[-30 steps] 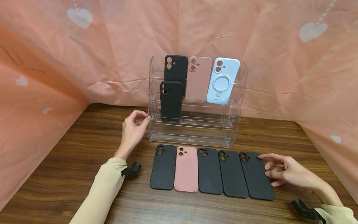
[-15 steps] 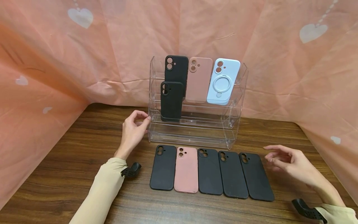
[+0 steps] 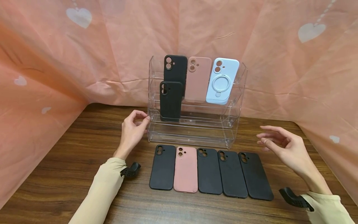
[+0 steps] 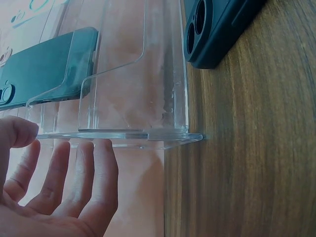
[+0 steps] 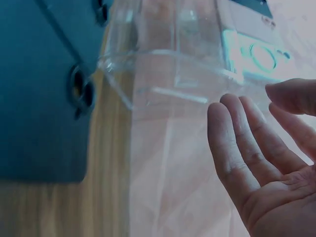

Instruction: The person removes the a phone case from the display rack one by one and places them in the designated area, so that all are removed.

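On the table stands a clear acrylic tiered display rack (image 3: 193, 137). My left hand (image 3: 134, 132) holds its left side edge between thumb and fingers; in the left wrist view the fingers (image 4: 101, 168) meet the clear side panel. My right hand (image 3: 288, 149) hovers right of the rack, fingers loosely bent, holding nothing. Upright in the rack are a black phone case (image 3: 177, 68), a pink phone case (image 3: 199, 79), a light blue case with a ring (image 3: 222, 81), and another black case (image 3: 171, 102) one tier lower.
In front of the rack, several phone cases lie in a row: a black case (image 3: 163, 168) at left, a pink case (image 3: 185, 171), then more black ones, ending with a black case (image 3: 257, 177) at right. Pink cloth (image 3: 126, 46) surrounds the wooden table (image 3: 70, 161).
My right hand has left the rightmost black case, lifting and moving up toward the rack's right side. That case stays on the table. My left hand has stayed at the rack.
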{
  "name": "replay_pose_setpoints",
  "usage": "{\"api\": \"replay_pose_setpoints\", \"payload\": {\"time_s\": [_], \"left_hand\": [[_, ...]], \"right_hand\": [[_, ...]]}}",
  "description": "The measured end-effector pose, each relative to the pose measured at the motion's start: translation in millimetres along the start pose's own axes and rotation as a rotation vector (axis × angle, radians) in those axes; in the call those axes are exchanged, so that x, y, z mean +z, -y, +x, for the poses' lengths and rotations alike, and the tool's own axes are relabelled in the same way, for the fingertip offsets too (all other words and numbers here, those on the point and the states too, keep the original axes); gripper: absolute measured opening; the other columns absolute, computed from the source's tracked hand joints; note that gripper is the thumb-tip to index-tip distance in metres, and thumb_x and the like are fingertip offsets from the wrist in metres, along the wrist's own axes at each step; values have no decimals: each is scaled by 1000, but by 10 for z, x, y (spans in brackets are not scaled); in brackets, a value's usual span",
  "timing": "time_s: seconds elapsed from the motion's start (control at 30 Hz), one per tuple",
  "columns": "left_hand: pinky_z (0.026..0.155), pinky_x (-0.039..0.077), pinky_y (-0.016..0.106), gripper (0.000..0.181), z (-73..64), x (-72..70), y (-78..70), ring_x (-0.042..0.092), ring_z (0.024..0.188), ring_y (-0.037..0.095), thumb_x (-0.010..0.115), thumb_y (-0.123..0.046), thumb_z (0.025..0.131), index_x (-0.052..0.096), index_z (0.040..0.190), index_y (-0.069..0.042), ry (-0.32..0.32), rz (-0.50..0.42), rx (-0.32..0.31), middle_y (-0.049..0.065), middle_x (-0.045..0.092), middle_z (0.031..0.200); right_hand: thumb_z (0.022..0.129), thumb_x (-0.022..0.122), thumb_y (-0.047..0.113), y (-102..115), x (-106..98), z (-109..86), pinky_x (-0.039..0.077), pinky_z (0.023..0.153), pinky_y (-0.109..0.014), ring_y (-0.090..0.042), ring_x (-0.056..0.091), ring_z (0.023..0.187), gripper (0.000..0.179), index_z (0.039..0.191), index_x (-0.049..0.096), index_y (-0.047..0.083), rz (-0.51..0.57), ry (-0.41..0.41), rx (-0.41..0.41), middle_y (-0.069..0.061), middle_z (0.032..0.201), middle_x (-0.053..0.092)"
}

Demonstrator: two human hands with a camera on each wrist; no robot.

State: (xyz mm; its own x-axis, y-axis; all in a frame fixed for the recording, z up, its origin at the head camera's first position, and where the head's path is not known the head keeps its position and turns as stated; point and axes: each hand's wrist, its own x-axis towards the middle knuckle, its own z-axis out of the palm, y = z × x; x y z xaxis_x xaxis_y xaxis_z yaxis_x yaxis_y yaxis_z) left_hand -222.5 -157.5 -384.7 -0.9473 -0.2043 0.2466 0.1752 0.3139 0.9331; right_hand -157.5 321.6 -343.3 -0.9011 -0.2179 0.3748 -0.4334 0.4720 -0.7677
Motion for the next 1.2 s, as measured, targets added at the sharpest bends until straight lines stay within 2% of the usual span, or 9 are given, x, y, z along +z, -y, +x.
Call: {"api": "replay_pose_setpoints", "payload": {"time_s": [0.23, 0.5, 0.8, 1.0, 1.2], "left_hand": [[64, 65, 29, 19, -5, 1, -3, 78, 93, 29, 69, -22, 96, 66, 108, -8, -1, 4, -6, 13, 73, 110], [63, 64, 29, 18, -3, 7, -4, 77, 92, 29, 70, -21, 96, 66, 108, -7, -3, 3, -4, 14, 73, 111], [62, 64, 27, 19, 1, 5, 3, 77, 92, 28, 69, -21, 96, 65, 108, -7, 0, -2, -5, 14, 73, 111], [62, 64, 26, 19, 1, 0, 5, 78, 89, 25, 70, -22, 96, 65, 108, -7, 0, -1, -10, 13, 73, 110], [64, 65, 30, 19, 4, 1, 9, 78, 89, 25, 70, -22, 96, 65, 108, -7, -1, 3, -7, 13, 73, 110]], "right_hand": [[94, 63, -12, 193, 140, 173, 64, 72, -27, -10, 77, 91, 45, 138, 56, -4, 181, -29, -49, 2, 110, 77], [92, 62, -16, 332, 331, 371, 64, 72, -28, -11, 77, 92, 48, 139, 56, -5, 308, -21, -125, -2, 114, 77], [92, 63, -15, 388, 494, 527, 65, 73, -30, -12, 77, 93, 47, 138, 56, -5, 373, -15, -159, -8, 115, 76], [92, 64, -13, 411, 596, 602, 65, 73, -31, -15, 77, 93, 46, 137, 56, -7, 380, -34, -164, -9, 114, 76], [92, 65, -11, 439, 703, 672, 65, 75, -31, -13, 77, 95, 45, 136, 58, -5, 397, -55, -160, -7, 113, 76]]}}
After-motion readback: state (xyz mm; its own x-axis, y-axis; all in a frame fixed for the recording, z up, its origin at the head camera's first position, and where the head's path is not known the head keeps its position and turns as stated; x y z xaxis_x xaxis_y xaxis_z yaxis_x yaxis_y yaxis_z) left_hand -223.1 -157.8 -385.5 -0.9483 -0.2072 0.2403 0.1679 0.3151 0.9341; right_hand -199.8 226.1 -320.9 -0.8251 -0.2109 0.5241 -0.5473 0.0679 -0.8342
